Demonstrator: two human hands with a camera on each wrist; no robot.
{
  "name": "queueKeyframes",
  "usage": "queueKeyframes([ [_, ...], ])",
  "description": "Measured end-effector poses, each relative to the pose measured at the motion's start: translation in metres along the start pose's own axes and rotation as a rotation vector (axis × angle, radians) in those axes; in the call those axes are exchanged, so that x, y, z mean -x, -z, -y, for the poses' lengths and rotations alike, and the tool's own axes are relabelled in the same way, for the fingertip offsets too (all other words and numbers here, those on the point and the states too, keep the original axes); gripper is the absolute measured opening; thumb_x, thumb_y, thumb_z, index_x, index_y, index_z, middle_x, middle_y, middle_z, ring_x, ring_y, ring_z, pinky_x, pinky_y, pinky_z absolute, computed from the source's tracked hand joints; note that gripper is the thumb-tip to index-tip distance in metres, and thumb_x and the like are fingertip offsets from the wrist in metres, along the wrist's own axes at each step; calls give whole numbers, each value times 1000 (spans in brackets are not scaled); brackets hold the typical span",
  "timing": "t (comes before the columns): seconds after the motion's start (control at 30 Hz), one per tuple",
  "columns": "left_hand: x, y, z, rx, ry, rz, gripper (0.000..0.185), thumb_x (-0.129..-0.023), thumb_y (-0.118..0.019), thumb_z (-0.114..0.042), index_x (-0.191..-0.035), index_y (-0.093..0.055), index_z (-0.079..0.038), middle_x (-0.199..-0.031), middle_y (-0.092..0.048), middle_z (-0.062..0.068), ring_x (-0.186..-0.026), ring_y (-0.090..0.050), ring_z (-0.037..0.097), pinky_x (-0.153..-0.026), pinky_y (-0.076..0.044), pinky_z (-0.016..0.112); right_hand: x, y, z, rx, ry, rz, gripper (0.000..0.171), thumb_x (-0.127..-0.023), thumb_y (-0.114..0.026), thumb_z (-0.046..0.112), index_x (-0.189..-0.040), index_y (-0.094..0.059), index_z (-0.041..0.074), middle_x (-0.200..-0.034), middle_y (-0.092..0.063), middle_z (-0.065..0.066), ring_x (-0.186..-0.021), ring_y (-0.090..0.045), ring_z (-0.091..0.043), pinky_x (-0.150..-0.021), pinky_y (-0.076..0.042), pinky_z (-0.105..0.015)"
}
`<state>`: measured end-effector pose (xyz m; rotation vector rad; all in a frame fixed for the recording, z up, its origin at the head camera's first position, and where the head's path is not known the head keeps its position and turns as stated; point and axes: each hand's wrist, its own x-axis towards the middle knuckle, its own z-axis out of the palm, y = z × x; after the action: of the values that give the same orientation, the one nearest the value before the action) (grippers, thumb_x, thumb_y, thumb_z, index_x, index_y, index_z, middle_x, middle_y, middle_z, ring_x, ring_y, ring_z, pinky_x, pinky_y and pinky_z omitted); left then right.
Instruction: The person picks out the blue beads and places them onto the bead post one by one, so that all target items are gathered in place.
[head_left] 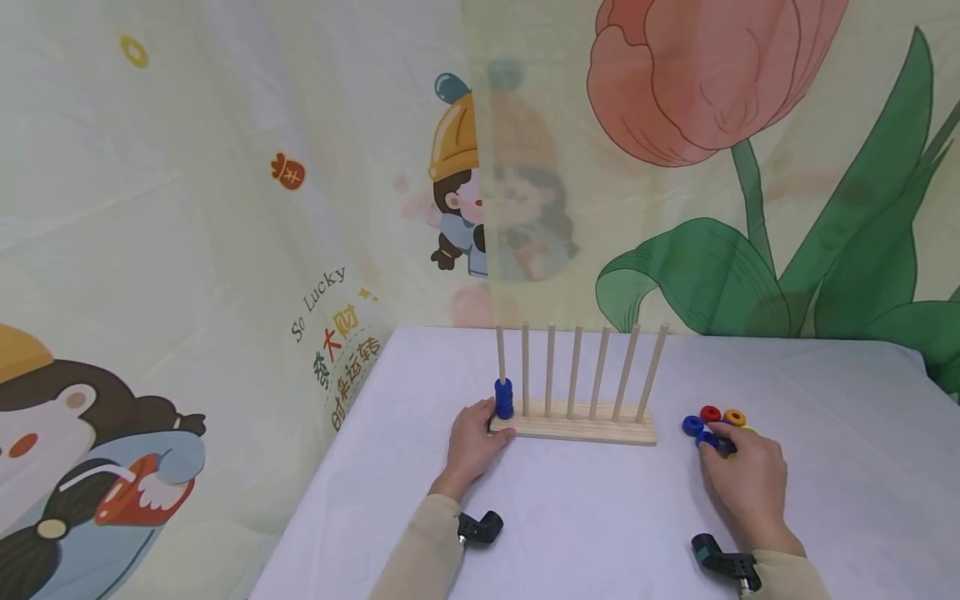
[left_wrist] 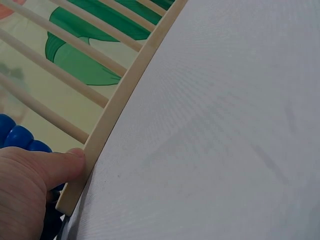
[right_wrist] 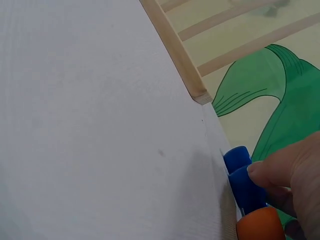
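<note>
A wooden peg rack [head_left: 573, 425] with a row of upright pegs stands on the table. Blue rings [head_left: 504, 398] are stacked on its leftmost peg. My left hand [head_left: 474, 442] grips the left end of the base, with the thumb on the front edge, as the left wrist view also shows. To the right of the rack, my right hand [head_left: 750, 479] is over a small group of loose rings and pinches a blue ring [right_wrist: 245, 187]. Its fingers partly hide the group.
Near the right hand lie another blue ring [head_left: 693, 426], a red ring [head_left: 710, 414] and an orange ring [head_left: 735, 417]. A white cloth covers the table [head_left: 585, 517]. Behind it hangs a printed curtain [head_left: 337, 125] with a tulip and cartoon figures.
</note>
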<state>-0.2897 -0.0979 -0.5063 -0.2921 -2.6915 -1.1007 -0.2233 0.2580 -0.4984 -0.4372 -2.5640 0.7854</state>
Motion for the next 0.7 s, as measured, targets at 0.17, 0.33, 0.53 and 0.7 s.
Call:
queueKeyframes([
  [0.17,0,0,0,6,-2,-1,57,-85,-75,-21,-132,-57,5,-136,-57,20,-131,-47,37,-116,-27,49,1,-1,1,54,19,30,38,-84,-71,8,-119,-64,-5,-123,-56,-33,-114,-41,-51,-96,-32,-64],
  [0.33,0,0,-1,4,11,10,57,-86,-74,-22,-133,-56,4,-137,-56,19,-132,-46,36,-117,-27,49,2,-2,1,88,33,49,42,-83,-73,11,-120,-63,-5,-121,-55,-35,-111,-42,-52,-94,-34,-66],
  [0.53,-1,0,-2,9,7,7,57,-85,-75,-22,-133,-57,4,-136,-56,19,-132,-46,37,-116,-27,49,3,-2,2,110,64,50,42,-81,-76,11,-118,-64,-6,-117,-55,-35,-108,-43,-53,-92,-35,-67],
  [0.7,-1,0,-1,9,4,4,57,-85,-75,-22,-133,-56,4,-137,-56,20,-131,-47,37,-116,-27,49,4,-3,2,109,82,35,41,-80,-77,10,-116,-65,-6,-115,-57,-35,-107,-44,-53,-93,-34,-67],
])
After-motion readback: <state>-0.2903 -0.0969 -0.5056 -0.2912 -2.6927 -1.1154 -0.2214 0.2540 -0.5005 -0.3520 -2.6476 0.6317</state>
